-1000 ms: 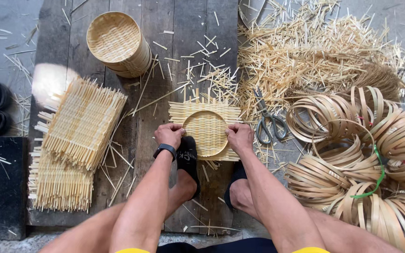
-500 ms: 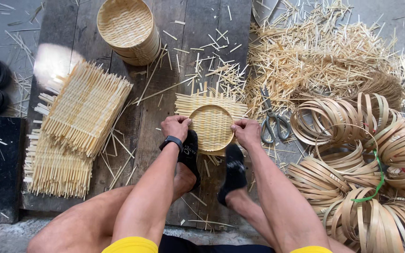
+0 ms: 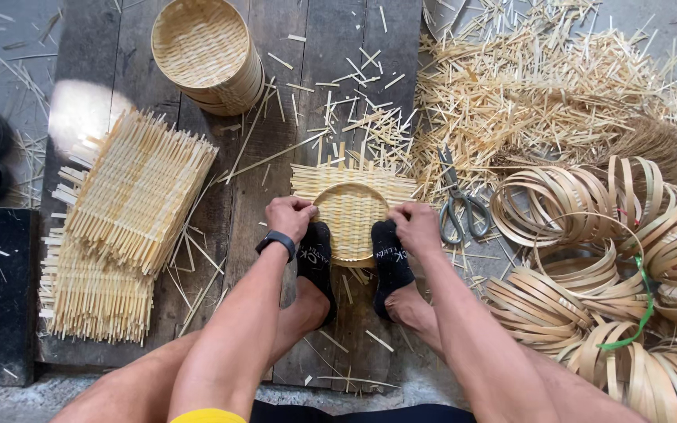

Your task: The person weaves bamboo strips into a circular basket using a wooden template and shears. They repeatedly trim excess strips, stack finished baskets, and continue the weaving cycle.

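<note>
The person sits on a dark plank floor (image 3: 291, 47) and works on a small round bamboo rim (image 3: 352, 223) that lies on a square woven bamboo mat (image 3: 352, 182), in the middle of the view. The left hand (image 3: 290, 217) is closed on the rim at its 9 o'clock side, fingers curled over the edge, and the right hand (image 3: 415, 227) grips it at 3 o'clock in the same way. Both feet in black socks (image 3: 392, 262) press near the rim at about 6 o'clock, so the piece seems held from three sides. To do this step well, I think the two hands should press evenly, so the ring stays centred on the mat and the strips bend up without splitting; the feet should hold the lower edge firm, not slide. A pair of scissors (image 3: 457, 207) lies just beside the right hand at 3 o'clock. A stack of woven mats (image 3: 131, 196) is at 9 o'clock, a pile of finished round baskets (image 3: 209, 55) at 11 o'clock, loose bamboo offcuts (image 3: 542, 86) at 1 o'clock, and many bamboo hoops (image 3: 613, 266) at 4 o'clock
</note>
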